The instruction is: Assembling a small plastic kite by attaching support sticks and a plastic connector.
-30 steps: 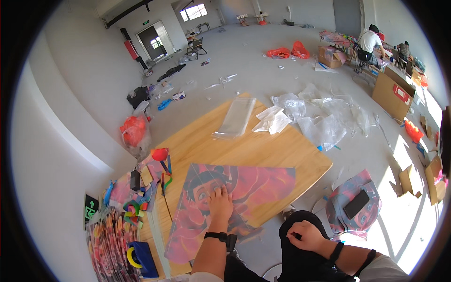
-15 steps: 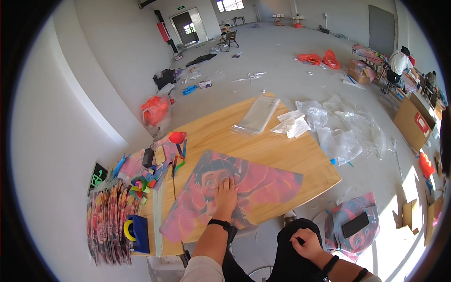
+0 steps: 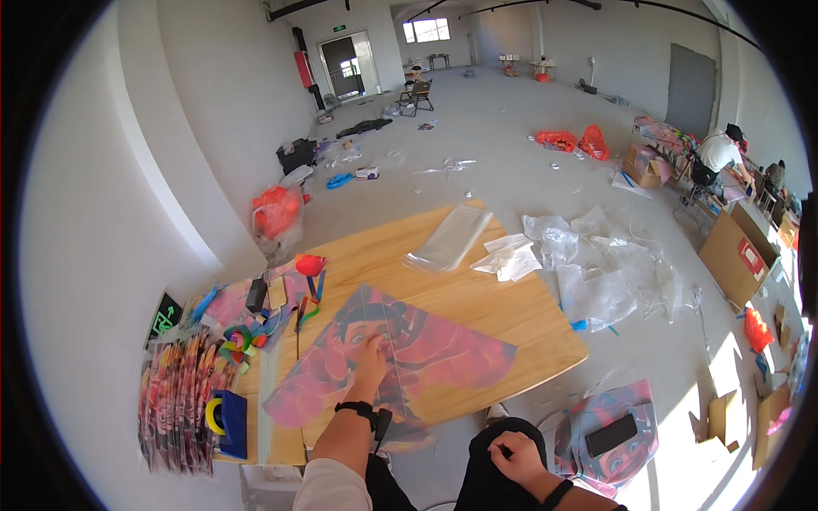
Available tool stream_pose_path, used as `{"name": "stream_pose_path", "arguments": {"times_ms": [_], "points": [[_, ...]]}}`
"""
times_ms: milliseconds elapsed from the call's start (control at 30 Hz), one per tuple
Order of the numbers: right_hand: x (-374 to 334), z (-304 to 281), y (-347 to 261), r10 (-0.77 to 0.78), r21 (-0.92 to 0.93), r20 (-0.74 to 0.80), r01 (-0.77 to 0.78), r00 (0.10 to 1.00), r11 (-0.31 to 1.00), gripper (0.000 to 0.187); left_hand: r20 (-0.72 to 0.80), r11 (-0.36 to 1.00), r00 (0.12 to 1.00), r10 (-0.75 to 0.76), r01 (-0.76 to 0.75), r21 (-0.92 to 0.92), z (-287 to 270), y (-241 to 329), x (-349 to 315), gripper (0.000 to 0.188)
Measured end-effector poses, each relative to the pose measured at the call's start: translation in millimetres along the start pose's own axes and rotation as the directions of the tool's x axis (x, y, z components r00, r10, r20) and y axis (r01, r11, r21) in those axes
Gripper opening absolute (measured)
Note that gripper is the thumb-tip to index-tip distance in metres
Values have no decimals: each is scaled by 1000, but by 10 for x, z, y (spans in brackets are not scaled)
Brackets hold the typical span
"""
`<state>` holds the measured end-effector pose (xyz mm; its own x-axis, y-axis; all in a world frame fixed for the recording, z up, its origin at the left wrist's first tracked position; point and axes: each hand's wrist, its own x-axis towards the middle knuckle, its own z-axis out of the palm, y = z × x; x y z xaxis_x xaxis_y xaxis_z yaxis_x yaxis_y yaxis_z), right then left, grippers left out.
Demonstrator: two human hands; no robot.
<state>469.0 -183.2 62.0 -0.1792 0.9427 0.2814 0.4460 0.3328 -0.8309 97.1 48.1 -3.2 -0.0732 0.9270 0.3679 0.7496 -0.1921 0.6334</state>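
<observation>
Spread over the near part of the wooden table is a thin, kite-shaped printed sheet (image 3: 456, 345), pink and red with a cartoon face; its lower tip hangs past the table edge. My left hand (image 3: 369, 356) rests palm down on the printed face, fingers laid against the sheet. My right hand (image 3: 514, 460) is curled closed on my dark-trousered leg, away from the table, with nothing visible in it. A stack of folded printed sheets (image 3: 179, 409) stands at the left, beside a blue tape dispenser (image 3: 232, 424) with a yellow roll.
Clear plastic sleeves (image 3: 452, 238) and crumpled white paper (image 3: 509, 257) lie on the table (image 3: 545, 341). Coloured tape rolls (image 3: 239, 341) sit at its left. Right of my leg, a phone (image 3: 612, 435) rests on a printed cover. Plastic wrap (image 3: 596, 285) and cardboard boxes (image 3: 734, 255) are on the floor; a person (image 3: 717, 155) works far right.
The whole view has shifted, so the table appears further left and lower. My left hand's fingers look more drawn together on the sheet; my right hand stays curled on my leg.
</observation>
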Motion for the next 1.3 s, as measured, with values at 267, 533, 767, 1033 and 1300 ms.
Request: {"name": "stream_pose_path", "arguments": {"times_ms": [267, 533, 767, 1033, 1300], "points": [[31, 53, 23, -2, -2, 5, 2, 1000, 1000, 7, -274, 980, 951, -140, 95, -172, -1013, 68, -990, 34], [22, 98, -83, -34, -87, 8, 34, 999, 996, 7, -442, 839, 713, -545, 467, -281, -2133, -316, -2441, 32], [-125, 117, -89, -56, -174, -25, 51, 998, 983, 5, -502, 732, 542, -674, 586, -349, -2529, -1183, -3314, 28], [-281, 31, -202, 12, -255, -11, -15, 1000, 967, 7, -601, 671, 502, -622, 737, -79, -2684, -1143, -3367, 32], [-301, 26, -160, -14, -219, -41, 5, 999, 976, 7, -506, 542, 479, -717, 840, 27, -2686, -1095, -3266, 28]]}}
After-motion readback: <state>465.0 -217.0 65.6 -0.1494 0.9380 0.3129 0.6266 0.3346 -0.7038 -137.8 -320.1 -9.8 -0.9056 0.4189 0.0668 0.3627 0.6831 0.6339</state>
